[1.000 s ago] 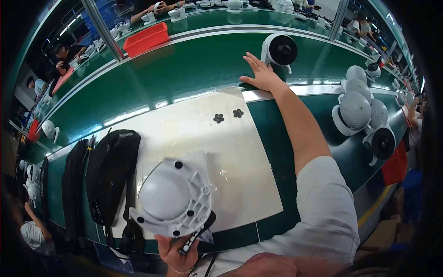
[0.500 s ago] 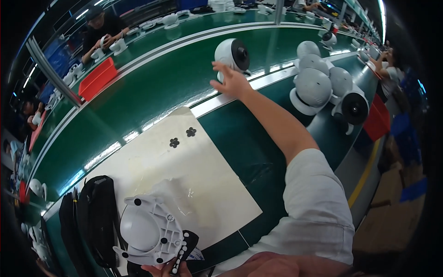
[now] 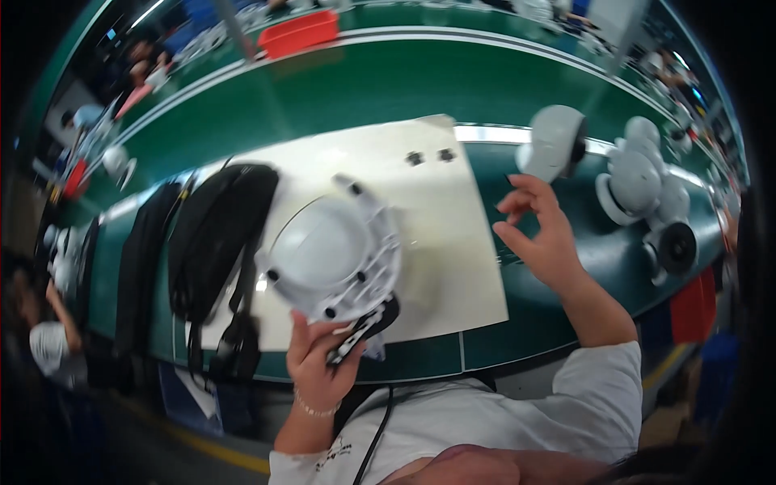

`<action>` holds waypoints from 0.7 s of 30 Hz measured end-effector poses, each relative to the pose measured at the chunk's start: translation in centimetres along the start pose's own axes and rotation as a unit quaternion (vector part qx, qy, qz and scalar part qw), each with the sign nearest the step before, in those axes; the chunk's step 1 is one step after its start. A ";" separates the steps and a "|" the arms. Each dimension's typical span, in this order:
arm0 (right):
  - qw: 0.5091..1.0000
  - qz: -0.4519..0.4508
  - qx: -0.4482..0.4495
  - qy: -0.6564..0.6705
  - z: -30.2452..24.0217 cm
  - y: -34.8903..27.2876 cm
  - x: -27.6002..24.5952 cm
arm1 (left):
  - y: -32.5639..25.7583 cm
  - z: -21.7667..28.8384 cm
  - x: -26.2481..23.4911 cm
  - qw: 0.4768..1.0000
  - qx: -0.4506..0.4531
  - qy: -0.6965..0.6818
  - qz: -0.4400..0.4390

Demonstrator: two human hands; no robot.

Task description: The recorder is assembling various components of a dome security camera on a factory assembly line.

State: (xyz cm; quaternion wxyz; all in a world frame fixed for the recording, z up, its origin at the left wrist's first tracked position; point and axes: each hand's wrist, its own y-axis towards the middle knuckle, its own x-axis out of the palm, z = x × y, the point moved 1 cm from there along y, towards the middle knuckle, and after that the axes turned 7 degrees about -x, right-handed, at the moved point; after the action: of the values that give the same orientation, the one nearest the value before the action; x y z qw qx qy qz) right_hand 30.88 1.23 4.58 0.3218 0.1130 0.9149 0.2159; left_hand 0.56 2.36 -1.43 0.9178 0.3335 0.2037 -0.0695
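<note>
My left hand (image 3: 319, 356) is closed on the edge of a white plastic shell (image 3: 323, 242) with a rounded bowl, ribs and small black pads. A curved black strip (image 3: 368, 327) with white dots sits in the same grip, at the shell's near edge. My right hand (image 3: 546, 230) is raised over the bench's right side, fingers curled loosely, thumb apart, with nothing visible in them. Just beyond its fingertips stands a white rounded device (image 3: 554, 141) with a dark face turned right, beside the metal rail; whether the fingertips touch it, I cannot tell.
A pale sheet (image 3: 453, 299) covers the bench, with two dark flower-shaped pieces (image 3: 415, 158) near its far edge. Black bags (image 3: 222, 234) lie on the left. Several white rounded units (image 3: 634, 182) cluster at right. A red bin (image 3: 299, 34) stands across the green belt.
My view has swung left and down. My right hand has drawn back from the white device toward me. My left hand still holds the shell, now more fully in view.
</note>
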 end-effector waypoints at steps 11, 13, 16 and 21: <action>0.924 -0.240 -0.072 0.287 -5.5 1.9 8.3 | 0.5 0.1 0.0 0.998 0.040 0.003 0.043; 0.925 -0.244 -0.034 0.290 -5.6 1.8 8.3 | 0.6 0.1 0.1 0.998 0.045 0.002 0.046; 0.931 -0.247 -0.051 0.264 -6.2 1.6 8.5 | 0.5 -0.2 0.3 0.998 0.040 0.000 0.054; 0.954 -0.216 -0.111 0.175 -6.2 1.1 8.3 | 0.7 0.0 0.4 0.997 0.040 0.018 0.058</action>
State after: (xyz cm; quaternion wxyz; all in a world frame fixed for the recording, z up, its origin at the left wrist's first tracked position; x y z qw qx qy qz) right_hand 20.62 3.09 4.90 0.2058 -0.1636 0.9297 0.2579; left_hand 1.08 2.90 -1.18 0.9025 0.3823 0.1976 -0.0182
